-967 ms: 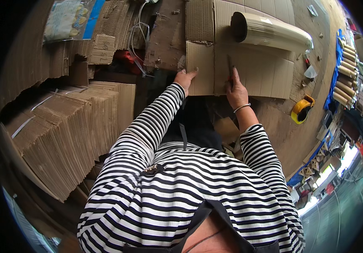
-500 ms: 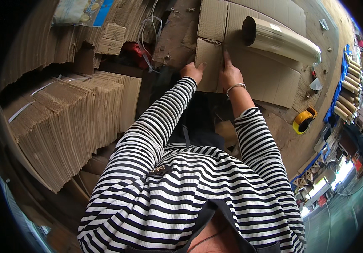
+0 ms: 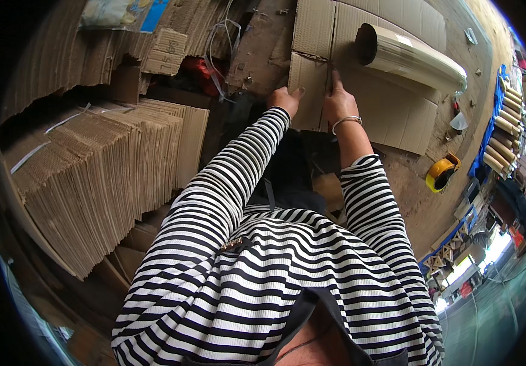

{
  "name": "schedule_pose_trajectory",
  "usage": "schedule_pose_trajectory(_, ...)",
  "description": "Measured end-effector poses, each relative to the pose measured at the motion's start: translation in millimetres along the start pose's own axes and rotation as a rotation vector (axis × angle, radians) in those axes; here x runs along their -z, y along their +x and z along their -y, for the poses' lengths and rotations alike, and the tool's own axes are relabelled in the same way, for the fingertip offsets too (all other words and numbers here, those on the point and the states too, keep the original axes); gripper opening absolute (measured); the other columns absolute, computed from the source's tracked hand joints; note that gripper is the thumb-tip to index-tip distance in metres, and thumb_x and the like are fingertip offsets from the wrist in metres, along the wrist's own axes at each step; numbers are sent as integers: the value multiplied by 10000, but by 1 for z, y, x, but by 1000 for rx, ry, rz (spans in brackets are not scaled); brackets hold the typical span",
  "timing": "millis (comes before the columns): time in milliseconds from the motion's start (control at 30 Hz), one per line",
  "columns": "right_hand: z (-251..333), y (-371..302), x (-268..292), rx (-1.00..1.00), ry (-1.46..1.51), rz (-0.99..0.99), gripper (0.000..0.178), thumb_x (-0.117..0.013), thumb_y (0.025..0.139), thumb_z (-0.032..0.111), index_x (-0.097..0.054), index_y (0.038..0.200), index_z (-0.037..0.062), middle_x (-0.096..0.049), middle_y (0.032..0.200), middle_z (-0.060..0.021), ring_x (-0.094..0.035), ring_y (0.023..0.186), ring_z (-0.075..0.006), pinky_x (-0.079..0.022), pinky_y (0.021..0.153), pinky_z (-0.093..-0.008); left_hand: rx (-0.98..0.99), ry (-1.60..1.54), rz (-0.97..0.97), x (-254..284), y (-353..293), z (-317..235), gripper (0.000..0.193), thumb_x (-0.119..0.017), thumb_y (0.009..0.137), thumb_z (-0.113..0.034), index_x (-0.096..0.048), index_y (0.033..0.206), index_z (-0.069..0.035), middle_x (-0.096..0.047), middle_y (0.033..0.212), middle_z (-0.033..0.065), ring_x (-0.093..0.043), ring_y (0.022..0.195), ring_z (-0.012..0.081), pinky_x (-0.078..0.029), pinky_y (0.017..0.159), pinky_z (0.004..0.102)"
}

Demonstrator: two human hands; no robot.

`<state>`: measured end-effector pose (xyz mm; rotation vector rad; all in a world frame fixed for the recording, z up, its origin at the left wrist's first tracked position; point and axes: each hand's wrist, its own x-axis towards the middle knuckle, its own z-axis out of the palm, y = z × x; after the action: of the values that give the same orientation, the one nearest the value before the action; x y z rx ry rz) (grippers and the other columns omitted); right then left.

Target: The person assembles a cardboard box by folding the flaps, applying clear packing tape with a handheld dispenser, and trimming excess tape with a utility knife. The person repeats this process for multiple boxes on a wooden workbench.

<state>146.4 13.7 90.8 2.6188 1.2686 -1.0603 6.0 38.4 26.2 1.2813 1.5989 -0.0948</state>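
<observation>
A flat, creased cardboard sheet [image 3: 391, 116] lies in front of me on the work surface. At the near left edge of its flap [image 3: 307, 76], my left hand [image 3: 285, 100] is closed on the cardboard, thumb toward the flap and the other fingers partly hidden. My right hand [image 3: 340, 105], with a bangle at the wrist, rests on the sheet beside the crease. Its index finger is stretched out and points away from me; the remaining fingers are mostly hidden. On the sheet's far right part lies a roll of brown film-wrapped material [image 3: 414, 56], apart from both hands.
Strapped stacks of cardboard [image 3: 104, 161] stand on my left. Loose clear strapping [image 3: 221, 55] hangs by a red item [image 3: 205, 74]. To the right are a yellow tape dispenser [image 3: 441, 172], a small red-handled tool [image 3: 458, 119] and, farther off, several brown rolls [image 3: 503, 134] by blue sheeting.
The whole view has shifted slightly, so the sheet and roll appear a little farther right. My right index finger has moved slightly right of the crease. My left hand stays at the flap's edge.
</observation>
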Motion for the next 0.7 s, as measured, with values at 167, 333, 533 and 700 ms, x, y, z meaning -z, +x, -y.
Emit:
schedule_pose_trajectory(167,1,5,-1,22,-58,12,540,-436,903,266,-304,1426,275,-618,1020,-285,-595,977,-434,-477,850,-476,1,-61,-26,-9,8,8,600,-598,839,-505,-599,1098,36,-618,1091,244,-591,1009,372,-462,876,430)
schedule_pose_trajectory(333,5,-21,11,-32,-122,128,533,-423,890,223,-328,1413,263,-609,1036,-292,-593,986,-432,-480,845,-478,26,-92,-42,-10,7,4,518,-613,840,-458,-630,1010,31,-637,1019,241,-606,983,382,-479,851,437)
schedule_pose_trajectory(533,-15,-63,-8,18,-147,171,605,-481,842,153,-292,1411,241,-619,1056,-262,-601,997,-410,-490,828,-481,50,-90,-53,-10,4,1,537,-615,842,-466,-620,1051,29,-627,1054,243,-599,996,380,-477,845,427)
schedule_pose_trajectory(700,-33,-95,-20,-28,-122,185,617,-487,842,148,-284,1418,240,-627,1009,-258,-616,946,-406,-495,795,-484,47,-63,-36,-7,-1,-4,507,-610,860,-432,-615,1076,27,-619,1085,241,-593,1012,380,-476,862,424)
